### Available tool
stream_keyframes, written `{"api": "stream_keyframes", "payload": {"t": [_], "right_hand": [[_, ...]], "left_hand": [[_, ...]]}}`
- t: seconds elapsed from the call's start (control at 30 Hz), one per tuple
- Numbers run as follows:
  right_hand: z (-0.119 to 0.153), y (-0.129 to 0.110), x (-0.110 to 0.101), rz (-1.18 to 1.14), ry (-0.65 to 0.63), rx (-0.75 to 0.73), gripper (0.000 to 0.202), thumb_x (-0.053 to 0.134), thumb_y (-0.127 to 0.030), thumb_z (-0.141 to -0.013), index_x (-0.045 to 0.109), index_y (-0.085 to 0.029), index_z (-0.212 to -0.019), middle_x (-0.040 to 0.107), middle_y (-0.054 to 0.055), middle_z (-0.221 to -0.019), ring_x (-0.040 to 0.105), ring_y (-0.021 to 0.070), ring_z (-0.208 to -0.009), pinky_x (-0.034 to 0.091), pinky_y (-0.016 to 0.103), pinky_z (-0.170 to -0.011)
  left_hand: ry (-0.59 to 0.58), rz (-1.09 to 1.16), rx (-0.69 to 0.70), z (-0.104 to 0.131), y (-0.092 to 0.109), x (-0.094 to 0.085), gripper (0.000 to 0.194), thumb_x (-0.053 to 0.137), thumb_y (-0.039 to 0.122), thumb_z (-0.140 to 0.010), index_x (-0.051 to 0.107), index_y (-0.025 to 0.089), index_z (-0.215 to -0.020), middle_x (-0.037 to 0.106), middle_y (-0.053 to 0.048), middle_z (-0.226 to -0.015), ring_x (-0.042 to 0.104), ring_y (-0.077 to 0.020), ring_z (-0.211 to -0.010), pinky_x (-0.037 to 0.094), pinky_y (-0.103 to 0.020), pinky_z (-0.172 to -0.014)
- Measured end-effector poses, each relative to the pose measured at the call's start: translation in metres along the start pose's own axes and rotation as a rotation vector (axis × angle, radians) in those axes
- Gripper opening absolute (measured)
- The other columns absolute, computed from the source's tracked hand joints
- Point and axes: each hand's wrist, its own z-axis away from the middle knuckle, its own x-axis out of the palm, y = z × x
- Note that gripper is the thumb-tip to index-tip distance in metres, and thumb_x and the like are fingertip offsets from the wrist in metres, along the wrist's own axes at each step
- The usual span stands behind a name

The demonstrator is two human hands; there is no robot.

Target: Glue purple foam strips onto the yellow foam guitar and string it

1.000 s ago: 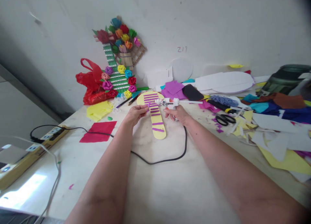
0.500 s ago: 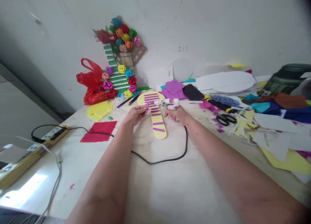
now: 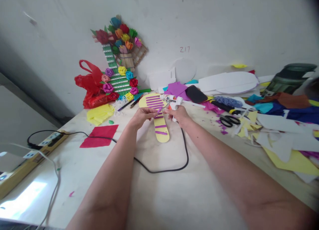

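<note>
A yellow foam piece (image 3: 161,137), wide and rounded at the top with a narrower lower part, lies on the table with several purple strips across it. My left hand (image 3: 143,117) pinches a small purple strip (image 3: 159,111) over the middle of the piece. On the right, my right hand (image 3: 179,115) is wrapped round a white glue gun (image 3: 176,105). The gun's nozzle end is over the upper right of the yellow piece, and a white glue stick (image 3: 193,104) sticks out of its back.
A black cord (image 3: 164,171) loops below the yellow piece. Red paper (image 3: 99,136) and a power strip (image 3: 37,153) lie left. A flower decoration (image 3: 121,77) leans on the wall. Scissors (image 3: 226,121) and paper scraps (image 3: 276,143) lie right.
My left hand has moved slightly right with the purple strip, now over the yellow piece. The glue gun has turned, its nozzle swinging away from the strip and its back end lower. The view has shifted slightly.
</note>
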Motion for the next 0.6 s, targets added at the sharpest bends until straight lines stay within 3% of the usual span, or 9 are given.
{"api": "stream_keyframes", "payload": {"t": [0.13,0.33,0.6], "right_hand": [[0.002,-0.002,0.004,-0.058,0.016,0.009,0.025,0.069,-0.026,-0.054,0.053,-0.016,-0.071,0.056,-0.003,-0.053,0.051,0.0088,-0.043,0.035,0.018,-0.038],[0.005,-0.003,0.003,-0.102,-0.039,-0.065,0.025,0.069,-0.028,-0.055,0.055,-0.015,-0.071,0.057,-0.003,-0.055,0.054,0.0093,-0.045,0.036,0.019,-0.04],[0.004,-0.002,0.013,0.005,0.074,-0.043,0.027,0.072,-0.022,-0.049,0.057,-0.015,-0.071,0.056,-0.004,-0.052,0.054,0.0096,-0.045,0.04,0.02,-0.042]], "left_hand": [[-0.078,-0.039,-0.012,-0.002,0.0,0.005,0.027,0.074,0.03,-0.054,0.07,0.014,-0.075,0.063,-0.002,-0.065,0.048,-0.0074,-0.055,0.034,-0.021,-0.049],[-0.096,-0.042,-0.035,0.0,0.004,0.008,0.026,0.074,0.029,-0.055,0.069,0.012,-0.073,0.063,-0.003,-0.065,0.047,-0.0066,-0.052,0.035,-0.021,-0.049],[-0.128,-0.057,-0.061,0.003,0.01,0.012,0.029,0.073,0.031,-0.055,0.069,0.011,-0.075,0.064,-0.004,-0.065,0.048,-0.0076,-0.052,0.034,-0.021,-0.048]]}}
